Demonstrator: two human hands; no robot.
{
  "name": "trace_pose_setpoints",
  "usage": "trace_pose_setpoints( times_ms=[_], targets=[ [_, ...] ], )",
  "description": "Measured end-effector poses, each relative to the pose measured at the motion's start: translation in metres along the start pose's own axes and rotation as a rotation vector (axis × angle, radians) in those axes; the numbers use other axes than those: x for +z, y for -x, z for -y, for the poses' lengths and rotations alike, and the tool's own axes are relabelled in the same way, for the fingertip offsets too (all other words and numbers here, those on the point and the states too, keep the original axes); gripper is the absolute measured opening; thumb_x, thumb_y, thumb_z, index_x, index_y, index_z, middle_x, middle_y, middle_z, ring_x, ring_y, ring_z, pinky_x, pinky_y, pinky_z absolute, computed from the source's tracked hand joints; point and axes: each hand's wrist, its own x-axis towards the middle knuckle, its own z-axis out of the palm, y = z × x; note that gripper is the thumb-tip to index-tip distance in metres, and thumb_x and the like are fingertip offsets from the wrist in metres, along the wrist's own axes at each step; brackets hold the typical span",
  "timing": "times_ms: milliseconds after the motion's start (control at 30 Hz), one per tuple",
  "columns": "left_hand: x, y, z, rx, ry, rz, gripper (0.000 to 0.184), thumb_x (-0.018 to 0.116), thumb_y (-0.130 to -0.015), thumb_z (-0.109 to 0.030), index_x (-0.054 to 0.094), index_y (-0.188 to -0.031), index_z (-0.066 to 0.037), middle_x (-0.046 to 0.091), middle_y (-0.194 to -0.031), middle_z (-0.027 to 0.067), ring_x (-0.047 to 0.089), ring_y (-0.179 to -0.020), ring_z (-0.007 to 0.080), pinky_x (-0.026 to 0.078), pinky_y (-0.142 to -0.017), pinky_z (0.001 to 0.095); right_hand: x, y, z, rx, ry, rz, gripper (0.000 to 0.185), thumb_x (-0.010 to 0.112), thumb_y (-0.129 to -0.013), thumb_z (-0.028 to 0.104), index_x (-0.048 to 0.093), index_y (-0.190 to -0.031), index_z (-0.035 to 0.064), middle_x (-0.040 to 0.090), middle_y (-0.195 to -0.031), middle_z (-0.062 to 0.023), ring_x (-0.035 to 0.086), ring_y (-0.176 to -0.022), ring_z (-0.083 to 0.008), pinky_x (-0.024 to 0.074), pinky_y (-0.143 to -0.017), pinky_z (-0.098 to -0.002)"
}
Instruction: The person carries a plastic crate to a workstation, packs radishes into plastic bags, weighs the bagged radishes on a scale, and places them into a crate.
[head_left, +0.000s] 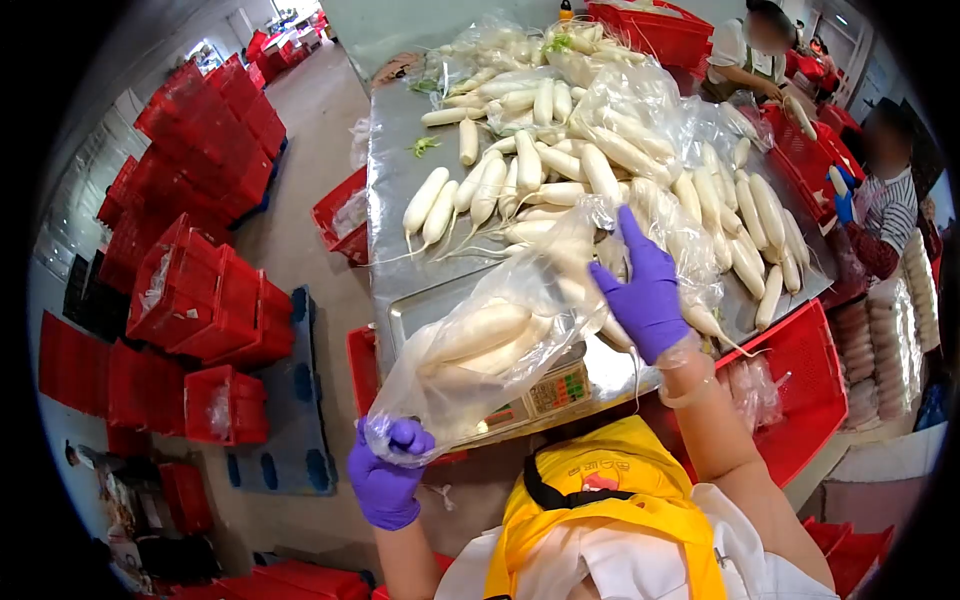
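Observation:
My left hand (388, 472), in a purple glove, is closed on the lower end of a clear plastic bag (400, 385). Several white radishes (480, 332) lie inside the bag, which slants up to the right over a scale with a metal tray (408, 312). Near the bag's upper end is my right hand (643, 290), also gloved in purple, its fingers spread beside the radishes. Whether its palm touches the plastic cannot be made out. A large heap of white radishes (525, 160) covers much of the metal table (390, 200) beyond.
Red crates stand beside the table, one at the left (345, 215) and one at the right (815, 385). More red crates (190, 300) are stacked on the far left. Two people work at the upper right, one with blue gloves (843, 205).

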Motion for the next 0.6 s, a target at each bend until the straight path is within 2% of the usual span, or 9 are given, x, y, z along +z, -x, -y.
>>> trace_pose_setpoints(
  times_ms=[67, 133, 167, 267, 300, 333, 467, 533, 600],
  targets=[
    [0.0, 0.003, 0.002, -0.007, 0.05, 0.017, 0.024, 0.047, -0.093, -0.019, 0.061, -0.103, -0.001, 0.061, -0.096, 0.0174, 0.05, -0.076, 0.0251, 0.043, -0.072, 0.0401, -0.007, 0.007, -0.024, 0.07, -0.012, -0.09, 0.047, 0.069, -0.087, 0.024, 0.058, -0.123, -0.0033, 0.069, -0.103, -0.0157, 0.066, -0.092, -0.0281, 0.0507, -0.084, -0.0332],
    [-0.011, 0.003, -0.001, -0.06, 0.134, -0.162, 0.029, 0.046, -0.094, -0.019, 0.06, -0.108, 0.001, 0.063, -0.104, 0.0203, 0.051, -0.076, 0.0263, 0.044, -0.072, 0.0407, -0.018, 0.015, -0.027, 0.22, -0.312, 0.025, 0.038, 0.066, -0.089, 0.02, 0.06, -0.118, -0.0023, 0.07, -0.103, -0.0133, 0.066, -0.091, -0.0242, 0.0511, -0.083, -0.0319],
    [-0.014, 0.002, 0.0, -0.111, 0.232, -0.129, 0.045, 0.045, -0.09, -0.013, 0.048, -0.132, 0.003, 0.053, -0.134, 0.0213, 0.052, -0.075, 0.0217, 0.046, -0.068, 0.0387, -0.027, 0.015, -0.021, 0.361, -0.613, 0.127, 0.028, 0.064, -0.091, 0.016, 0.063, -0.114, -0.0013, 0.07, -0.102, -0.011, 0.067, -0.09, -0.0204, 0.0515, -0.083, -0.0306],
    [0.018, -0.013, 0.008, -0.17, 0.151, -0.171, 0.033, 0.048, -0.095, -0.017, 0.057, -0.118, 0.005, 0.049, -0.136, 0.0269, 0.055, -0.07, 0.0185, 0.047, -0.059, 0.0287, -0.055, 0.015, 0.012, 0.468, -0.972, 0.466, 0.021, 0.06, -0.093, 0.009, 0.064, -0.111, -0.0015, 0.07, -0.104, -0.0073, 0.066, -0.089, -0.0136, 0.0512, -0.084, -0.0287],
    [0.022, -0.017, 0.008, -0.202, 0.142, -0.113, 0.03, 0.049, -0.094, -0.014, 0.057, -0.117, 0.003, 0.043, -0.142, 0.027, 0.055, -0.065, 0.0123, 0.045, -0.054, 0.0217, -0.058, 0.015, 0.019, 0.331, -0.96, 0.588, 0.021, 0.06, -0.093, 0.009, 0.065, -0.11, -0.0011, 0.069, -0.106, -0.0083, 0.065, -0.083, -0.0126, 0.0509, -0.081, -0.0268],
    [0.018, -0.02, 0.009, -0.207, 0.137, -0.104, 0.03, 0.049, -0.094, -0.014, 0.057, -0.117, 0.003, 0.043, -0.142, 0.027, 0.055, -0.065, 0.0123, 0.045, -0.054, 0.0217, -0.06, 0.018, 0.028, 0.377, -0.946, 0.597, 0.02, 0.059, -0.093, 0.011, 0.065, -0.107, -0.0023, 0.069, -0.102, -0.0079, 0.062, -0.082, -0.0121, 0.0495, -0.079, -0.025],
    [0.041, -0.033, 0.015, -0.074, -0.923, -0.025, 0.02, 0.053, -0.094, -0.014, 0.061, -0.108, -0.001, 0.049, -0.134, 0.0315, 0.055, -0.065, 0.0097, 0.046, -0.054, 0.0197, -0.04, 0.012, 0.016, 0.33, -1.026, 0.633, 0.023, 0.057, -0.091, 0.013, 0.064, -0.107, -0.0023, 0.067, -0.098, -0.0068, 0.063, -0.091, -0.0138, 0.0494, -0.082, -0.0272],
    [0.044, -0.045, 0.015, -0.244, -0.285, -0.001, 0.019, 0.054, -0.094, -0.015, 0.06, -0.106, -0.002, 0.054, -0.127, 0.0312, 0.057, -0.066, 0.0106, 0.048, -0.059, 0.021, -0.03, 0.008, 0.008, 0.291, -1.061, 0.631, 0.025, 0.056, -0.089, 0.013, 0.065, -0.108, -0.0019, 0.067, -0.097, -0.0066, 0.063, -0.096, -0.0149, 0.0497, -0.086, -0.0291],
    [0.049, -0.057, 0.016, -0.198, -0.417, 0.062, 0.02, 0.053, -0.094, -0.017, 0.06, -0.103, 0.0, 0.058, -0.122, 0.0285, 0.058, -0.068, 0.0122, 0.05, -0.063, 0.024, -0.028, 0.003, 0.006, 0.317, -1.236, 0.528, 0.023, 0.059, -0.093, 0.017, 0.063, -0.106, -0.0019, 0.067, -0.099, -0.0068, 0.062, -0.091, -0.0125, 0.0494, -0.083, -0.027]
  ],
)
